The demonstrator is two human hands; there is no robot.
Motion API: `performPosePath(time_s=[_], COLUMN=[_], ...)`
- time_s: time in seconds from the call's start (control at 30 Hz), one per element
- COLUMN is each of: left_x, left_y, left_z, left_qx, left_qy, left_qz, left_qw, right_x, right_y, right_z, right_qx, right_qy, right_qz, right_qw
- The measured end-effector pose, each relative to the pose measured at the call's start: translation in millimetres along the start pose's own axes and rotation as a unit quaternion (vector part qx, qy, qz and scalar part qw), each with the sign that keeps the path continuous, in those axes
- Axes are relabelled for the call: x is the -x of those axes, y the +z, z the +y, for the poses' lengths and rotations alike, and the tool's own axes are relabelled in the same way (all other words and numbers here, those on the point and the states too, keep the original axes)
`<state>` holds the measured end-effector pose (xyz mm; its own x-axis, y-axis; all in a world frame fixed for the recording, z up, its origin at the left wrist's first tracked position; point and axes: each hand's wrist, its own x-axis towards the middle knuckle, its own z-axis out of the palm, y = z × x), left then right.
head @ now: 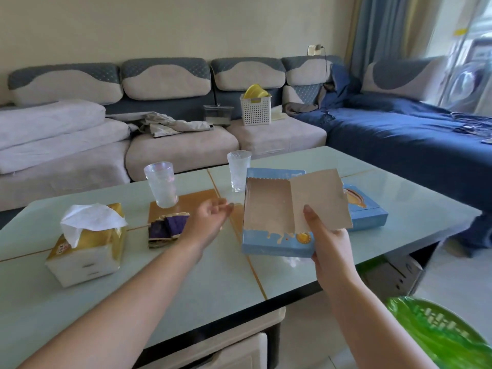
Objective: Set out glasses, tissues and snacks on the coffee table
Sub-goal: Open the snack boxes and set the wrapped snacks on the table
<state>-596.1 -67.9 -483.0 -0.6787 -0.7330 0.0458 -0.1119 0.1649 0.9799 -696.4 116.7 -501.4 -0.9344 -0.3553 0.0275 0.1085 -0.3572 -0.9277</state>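
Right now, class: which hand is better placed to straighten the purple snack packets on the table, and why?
The left hand. It hovers open and empty right beside the purple snack packets, while the right hand is occupied holding the opened blue box by its flap.

On the surface (pixel 186 275), I see the snack packets (pixel 166 230) just left of my left fingers (pixel 222 207), the tissue pack (pixel 87 243) farther left. One glass (pixel 161 187) stands behind the packets, another glass (pixel 238 170) beyond the opened box (pixel 277 230) at my right fingers (pixel 310 217).

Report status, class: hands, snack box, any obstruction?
Right hand grips open blue snack box, looks empty. Left hand open, free above purple snacks. Nothing blocking.
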Motion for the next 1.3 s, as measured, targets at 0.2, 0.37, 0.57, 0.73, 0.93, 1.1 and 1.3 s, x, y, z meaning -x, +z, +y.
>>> performPosePath(time_s=[0.2, 0.37, 0.57, 0.73, 0.93, 1.1, 1.3], left_x=[52.3, 58.3, 59.5, 61.1, 62.0, 63.2, 64.1], left_y=[73.3, 98.0, 97.4, 97.1, 93.2, 93.1, 100.7], left_z=[31.1, 34.1, 43.4, 46.7, 45.8, 42.2, 40.0], left_qx=[0.240, 0.264, 0.287, 0.265, 0.269, 0.273, 0.274], left_qy=[-0.068, -0.102, -0.100, -0.074, -0.036, -0.014, 0.022], left_qz=[-0.199, -0.193, -0.184, -0.169, -0.175, -0.164, -0.089], left_qw=[0.948, 0.939, 0.935, 0.946, 0.946, 0.948, 0.957], right_x=[0.9, 9.4, 13.6, 5.0, -2.2, -1.6, 5.8], right_y=[-49.1, -73.0, -76.2, -72.1, -74.6, -74.4, -69.5], right_z=[-30.6, -42.5, -49.1, -33.4, -22.1, -21.0, -33.1], right_qx=[0.056, 0.114, 0.199, 0.251, 0.275, 0.273, 0.128], right_qy=[-0.057, -0.135, -0.163, -0.226, -0.285, -0.281, -0.206], right_qz=[0.042, -0.057, -0.091, -0.067, -0.044, -0.053, -0.035], right_qw=[0.996, 0.983, 0.962, 0.939, 0.917, 0.919, 0.969])
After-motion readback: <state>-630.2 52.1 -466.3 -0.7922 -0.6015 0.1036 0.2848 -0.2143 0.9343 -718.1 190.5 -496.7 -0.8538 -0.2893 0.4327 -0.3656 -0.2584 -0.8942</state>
